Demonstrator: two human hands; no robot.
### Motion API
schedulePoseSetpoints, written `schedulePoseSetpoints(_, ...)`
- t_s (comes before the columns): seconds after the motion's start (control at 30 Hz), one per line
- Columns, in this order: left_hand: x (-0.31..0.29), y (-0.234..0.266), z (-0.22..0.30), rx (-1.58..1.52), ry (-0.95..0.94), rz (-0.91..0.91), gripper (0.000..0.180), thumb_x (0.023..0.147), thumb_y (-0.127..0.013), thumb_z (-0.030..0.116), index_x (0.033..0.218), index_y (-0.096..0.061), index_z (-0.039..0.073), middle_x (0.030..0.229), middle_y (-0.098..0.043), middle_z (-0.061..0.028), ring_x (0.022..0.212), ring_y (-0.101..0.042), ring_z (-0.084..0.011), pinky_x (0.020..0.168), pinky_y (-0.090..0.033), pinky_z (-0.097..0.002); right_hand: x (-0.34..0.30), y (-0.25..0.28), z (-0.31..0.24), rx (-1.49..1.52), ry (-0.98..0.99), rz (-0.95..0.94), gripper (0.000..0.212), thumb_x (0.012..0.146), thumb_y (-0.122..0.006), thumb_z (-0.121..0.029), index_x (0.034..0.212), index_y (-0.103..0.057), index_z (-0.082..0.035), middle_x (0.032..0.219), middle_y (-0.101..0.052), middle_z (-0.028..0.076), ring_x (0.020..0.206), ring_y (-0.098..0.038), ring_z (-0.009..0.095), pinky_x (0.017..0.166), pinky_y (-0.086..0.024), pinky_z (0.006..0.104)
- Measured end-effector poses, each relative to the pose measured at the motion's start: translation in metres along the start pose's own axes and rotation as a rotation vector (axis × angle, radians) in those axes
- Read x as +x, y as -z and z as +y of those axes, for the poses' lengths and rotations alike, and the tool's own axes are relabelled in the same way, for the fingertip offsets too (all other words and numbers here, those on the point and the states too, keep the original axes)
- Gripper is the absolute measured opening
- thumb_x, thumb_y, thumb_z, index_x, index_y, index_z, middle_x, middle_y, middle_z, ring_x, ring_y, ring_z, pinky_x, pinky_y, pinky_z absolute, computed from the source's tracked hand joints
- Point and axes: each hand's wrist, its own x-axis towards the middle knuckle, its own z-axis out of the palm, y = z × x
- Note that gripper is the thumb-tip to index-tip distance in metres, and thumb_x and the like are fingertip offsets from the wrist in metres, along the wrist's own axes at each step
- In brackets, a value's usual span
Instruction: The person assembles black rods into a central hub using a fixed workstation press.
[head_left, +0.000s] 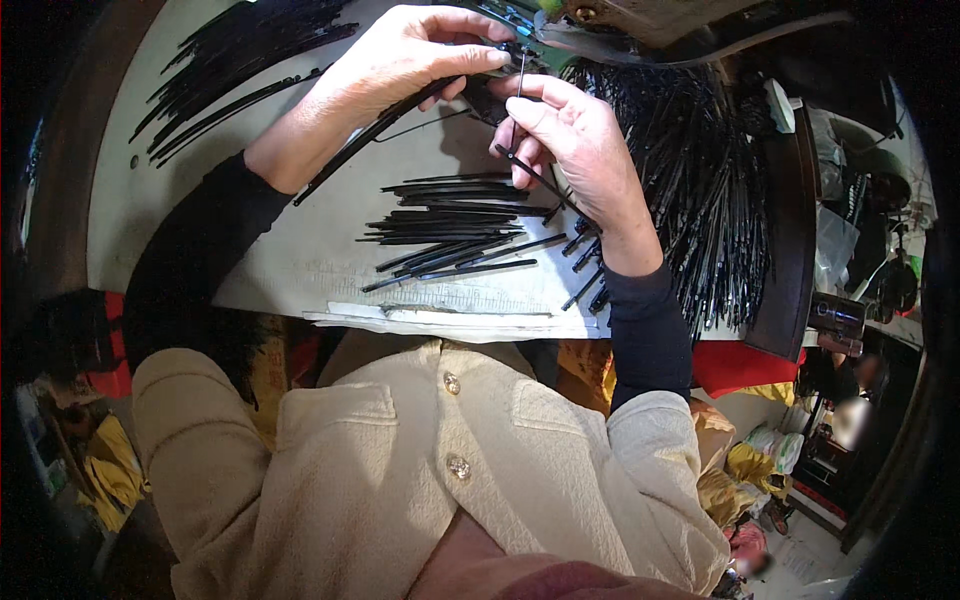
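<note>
Near the far edge of the table, my left hand (415,55) is closed around one end of a long black strip (375,128). The strip slants down toward the near left, under my wrist. My right hand (570,130) is pinched close beside it on a thin metal rod (521,75) that stands up between thumb and fingers. A shorter black strip (545,178) lies across the right palm and fingers. Small dark parts at my left fingertips are too unclear to name. Below both hands lies a loose row of short black strips (450,225).
Long black strips (250,60) are heaped at the far left of the pale table (270,275). A dense pile of thin black rods (690,190) fills the right side, beside a dark wooden edge (785,250). Grey metal machinery (640,30) overhangs the far edge.
</note>
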Motion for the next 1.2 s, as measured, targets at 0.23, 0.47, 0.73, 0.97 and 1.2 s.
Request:
schedulePoseSetpoints(0.23,0.002,-0.006,-0.004,-0.054,-0.067,0.016,0.032,0.083,-0.064,0.022,0.109,-0.060,0.004,0.074,-0.058,0.0008,0.053,-0.045,-0.0012,0.045,-0.034,-0.0156,-0.002,0.002,-0.001,0.000,0.006,0.025,0.030,0.090,-0.049,-0.017,0.111,-0.051,0.005,0.073,-0.062,0.008,0.050,-0.058,0.009,0.045,-0.041,0.0159)
schedulePoseSetpoints(0.47,0.008,-0.009,0.001,0.022,-0.036,0.019,0.034,0.083,-0.064,0.025,0.111,-0.061,0.006,0.065,-0.054,0.0029,0.053,-0.045,-0.0011,0.043,-0.035,-0.0160,-0.001,0.007,0.000,-0.038,0.022,0.045,0.030,0.090,-0.049,-0.016,0.111,-0.052,0.004,0.073,-0.062,0.007,0.050,-0.058,0.009,0.044,-0.040,0.0157)
schedulePoseSetpoints(0.73,0.009,-0.009,0.001,0.070,-0.046,0.015,0.035,0.082,-0.066,0.026,0.111,-0.061,0.008,0.062,-0.052,0.0031,0.051,-0.045,-0.0017,0.042,-0.034,-0.0167,-0.002,0.008,-0.001,-0.159,0.006,0.067,0.029,0.090,-0.047,-0.014,0.111,-0.053,0.005,0.072,-0.061,0.008,0.049,-0.058,0.009,0.044,-0.040,0.0159)
schedulePoseSetpoints(0.97,0.011,-0.002,0.012,0.041,0.126,-0.064,0.028,0.081,-0.067,0.030,0.077,-0.060,0.003,0.059,-0.055,-0.0003,0.039,-0.041,-0.0028,0.038,-0.028,-0.0174,-0.002,0.010,-0.004,0.024,-0.069,0.017,0.027,0.091,-0.048,-0.016,0.110,-0.054,0.002,0.073,-0.061,0.008,0.049,-0.056,0.008,0.043,-0.041,0.0162)
schedulePoseSetpoints(1.2,0.009,-0.008,0.019,0.097,0.159,-0.060,0.028,0.083,-0.064,0.030,0.077,-0.061,0.003,0.058,-0.053,0.0010,0.040,-0.041,-0.0021,0.037,-0.027,-0.0168,-0.006,0.003,-0.012,0.018,-0.162,-0.161,0.025,0.090,-0.051,-0.017,0.106,-0.056,0.001,0.070,-0.062,0.007,0.046,-0.054,0.006,0.041,-0.040,0.0168)
